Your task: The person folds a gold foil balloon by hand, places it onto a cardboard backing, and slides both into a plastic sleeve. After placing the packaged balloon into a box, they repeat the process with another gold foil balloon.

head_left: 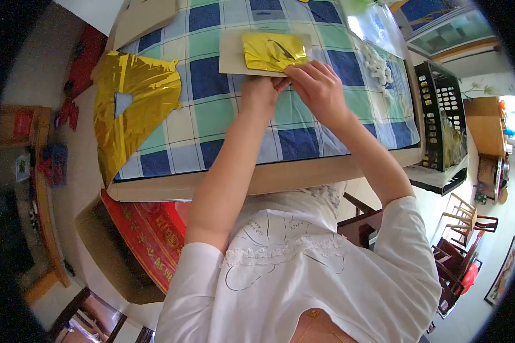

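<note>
Head camera: shiny, creased gold foil (pixel 269 52) lies on tan rectangular cardboard (pixel 232 56). Right hand (pixel 319 86) pinches the foil's corner; left hand's (pixel 260 92) grip is hidden.

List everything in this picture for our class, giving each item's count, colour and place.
Small rectangular foil sheet: one, gold, on card
Flat rectangular card: one, tan, on cloth
Large holed foil piece: one, gold, cloth's left
Checked fabric cloth: one, blue-green-cream, centre
Flat cardboard piece: one, tan, top left
Knotted bundle: one, white, cloth's right
Slotted plastic crate: one, black, right
Background furniture: several, mostly brown, unclear
Left hand: one, bare, card's near edge
Right hand: one, bare, foil's near-right corner
</note>
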